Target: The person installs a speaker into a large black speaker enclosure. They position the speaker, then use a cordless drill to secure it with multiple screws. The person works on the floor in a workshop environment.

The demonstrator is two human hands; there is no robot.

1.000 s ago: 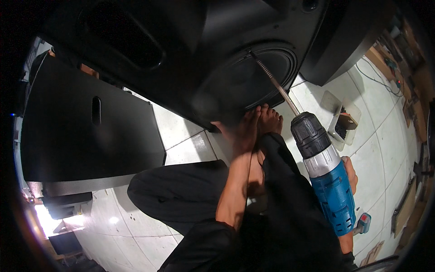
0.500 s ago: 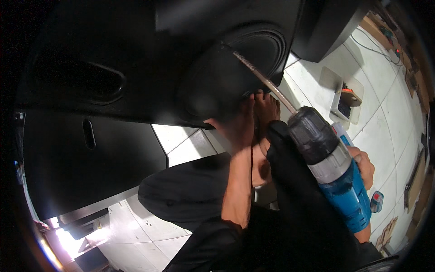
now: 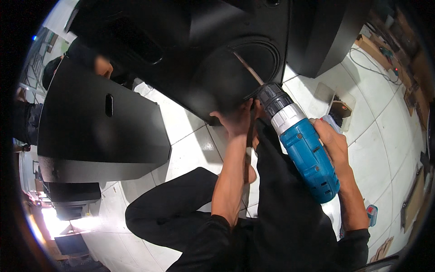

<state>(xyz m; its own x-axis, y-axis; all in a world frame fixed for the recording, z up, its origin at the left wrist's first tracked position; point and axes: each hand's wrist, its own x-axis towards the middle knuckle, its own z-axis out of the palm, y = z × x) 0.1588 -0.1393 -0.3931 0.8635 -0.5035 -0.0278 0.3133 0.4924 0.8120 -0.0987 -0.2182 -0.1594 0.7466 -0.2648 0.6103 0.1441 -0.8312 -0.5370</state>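
Observation:
My right hand (image 3: 331, 139) is wrapped round the handle of a blue cordless drill (image 3: 308, 158). A long thin bit (image 3: 248, 69) runs from its black chuck toward the upper left, over the round recessed part (image 3: 260, 52) of a large black speaker cabinet (image 3: 176, 81). Whether the tip touches the cabinet cannot be told. My left hand (image 3: 238, 121) rests at the cabinet's near lower edge, thumb spread away from the fingers; it is slightly blurred. Between the hands my bare foot is mostly hidden.
A second black cabinet (image 3: 104, 122) with a slot handle stands at left, another (image 3: 324, 41) at upper right. On the white tiled floor lie a plastic tub (image 3: 342, 106), a battery (image 3: 372, 215) and a cable (image 3: 374, 72). Another person's hand (image 3: 103, 67) shows behind the left cabinet.
The view has shifted, showing more of the left side and another person. The drill has moved up and left, with its bit over the round recess. My left hand stays at the cabinet's edge.

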